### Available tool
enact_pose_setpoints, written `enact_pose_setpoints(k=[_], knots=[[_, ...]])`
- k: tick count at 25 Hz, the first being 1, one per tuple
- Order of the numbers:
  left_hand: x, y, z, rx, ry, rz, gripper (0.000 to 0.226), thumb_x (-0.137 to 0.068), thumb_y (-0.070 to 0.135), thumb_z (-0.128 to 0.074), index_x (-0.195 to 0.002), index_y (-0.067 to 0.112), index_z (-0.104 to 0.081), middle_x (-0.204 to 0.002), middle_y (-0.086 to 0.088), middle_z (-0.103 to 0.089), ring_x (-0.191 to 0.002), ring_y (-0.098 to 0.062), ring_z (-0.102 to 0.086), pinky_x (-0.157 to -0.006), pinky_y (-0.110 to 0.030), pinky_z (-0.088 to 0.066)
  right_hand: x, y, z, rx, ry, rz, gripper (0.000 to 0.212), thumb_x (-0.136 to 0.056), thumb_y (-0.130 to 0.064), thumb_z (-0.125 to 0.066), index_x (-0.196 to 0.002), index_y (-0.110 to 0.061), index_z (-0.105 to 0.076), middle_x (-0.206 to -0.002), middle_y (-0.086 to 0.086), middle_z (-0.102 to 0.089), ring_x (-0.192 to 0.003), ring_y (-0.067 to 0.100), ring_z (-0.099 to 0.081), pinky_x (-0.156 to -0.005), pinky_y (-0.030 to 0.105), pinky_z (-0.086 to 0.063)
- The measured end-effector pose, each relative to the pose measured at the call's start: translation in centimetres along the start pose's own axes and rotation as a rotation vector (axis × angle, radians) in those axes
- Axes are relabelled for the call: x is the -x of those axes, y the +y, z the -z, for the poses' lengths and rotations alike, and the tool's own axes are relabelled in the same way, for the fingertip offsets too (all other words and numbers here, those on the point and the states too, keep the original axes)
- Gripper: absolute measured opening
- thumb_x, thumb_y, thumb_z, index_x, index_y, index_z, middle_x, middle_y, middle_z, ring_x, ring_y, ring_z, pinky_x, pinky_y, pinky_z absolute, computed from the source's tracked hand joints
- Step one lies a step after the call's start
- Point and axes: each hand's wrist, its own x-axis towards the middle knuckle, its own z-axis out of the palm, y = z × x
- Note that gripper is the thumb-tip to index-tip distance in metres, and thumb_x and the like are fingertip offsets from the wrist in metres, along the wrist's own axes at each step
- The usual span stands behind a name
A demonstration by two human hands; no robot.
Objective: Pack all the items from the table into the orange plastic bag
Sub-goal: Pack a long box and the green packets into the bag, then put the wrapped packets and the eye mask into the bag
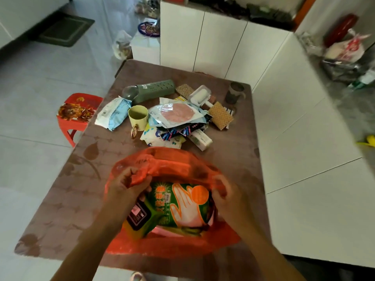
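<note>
Both forearms reaching in, left hand and right hand curled on the mouth of the orange plastic bag at the near table edge, fingers pinching the film, though blur hides exactly how. Holding it open over a green glove packet already inside. Packing under way, far from done: yellow cup, green case, wipes pack waiting mid-table. Next: free one hand, reach forward, grasp the nearest piece.
</note>
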Motion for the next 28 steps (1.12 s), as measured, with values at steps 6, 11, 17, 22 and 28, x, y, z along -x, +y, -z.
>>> enact_pose_setpoints(k=[6, 11, 17, 22, 28], knots=[[-2.5, -0.1, -1.0, -0.044, 0.188, -0.040, 0.027, -0.080, 0.035, -0.070, -0.076, 0.010, -0.060, -0.057, -0.010, -0.063, -0.049, -0.025, -0.052, -0.053, -0.033, -0.044, -16.6, -2.7, -1.6, 0.241, 0.001, 0.207, 0.047, -0.088, -0.023, -0.060, -0.134, -0.022, -0.048, -0.132, 0.003, -0.057, -0.116, 0.024, -0.053, -0.086, 0.037, -0.047], [-4.7, -0.5, -2.3, -0.064, 0.308, -0.055, 0.018, -0.086, 0.018, -0.067, -0.073, 0.006, -0.061, -0.057, -0.010, -0.063, -0.047, -0.019, -0.052, -0.047, -0.027, -0.042, -28.8, -4.4, -9.1, 0.521, -0.255, 0.268, 0.081, -0.082, -0.041, -0.065, -0.148, -0.024, -0.021, -0.157, 0.012, -0.021, -0.143, 0.037, -0.018, -0.112, 0.054, -0.026], [-5.3, -0.8, -2.4, -0.118, 0.360, -0.081, 0.016, -0.083, 0.018, -0.068, -0.074, 0.007, -0.062, -0.057, -0.012, -0.062, -0.045, -0.015, -0.053, -0.044, -0.023, -0.043, -31.4, -3.4, -12.5, 0.583, -0.200, 0.395, 0.040, -0.085, -0.043, -0.062, -0.121, -0.024, -0.058, -0.121, 0.009, -0.062, -0.116, 0.035, -0.055, -0.098, 0.047, -0.038], [-4.4, -0.7, -2.3, -0.007, 0.391, -0.004, 0.021, -0.077, 0.026, -0.071, -0.069, 0.008, -0.063, -0.055, -0.012, -0.063, -0.045, -0.022, -0.051, -0.045, -0.025, -0.042, -28.8, -2.6, -9.5, 0.105, -0.149, 0.251, 0.027, -0.093, -0.015, -0.054, -0.116, -0.016, -0.068, -0.119, 0.015, -0.067, -0.108, 0.036, -0.060, -0.084, 0.036, -0.047], [-2.6, 0.7, -1.1, -0.007, 0.332, -0.033, 0.029, -0.087, 0.039, -0.060, -0.067, 0.017, -0.064, -0.057, -0.007, -0.062, -0.046, -0.019, -0.053, -0.049, -0.029, -0.046, -17.8, -6.6, 1.6, -0.948, -0.051, -0.011, 0.026, -0.094, -0.013, -0.056, -0.115, -0.024, -0.065, -0.111, 0.003, -0.072, -0.099, 0.020, -0.070, -0.073, 0.034, -0.059]])
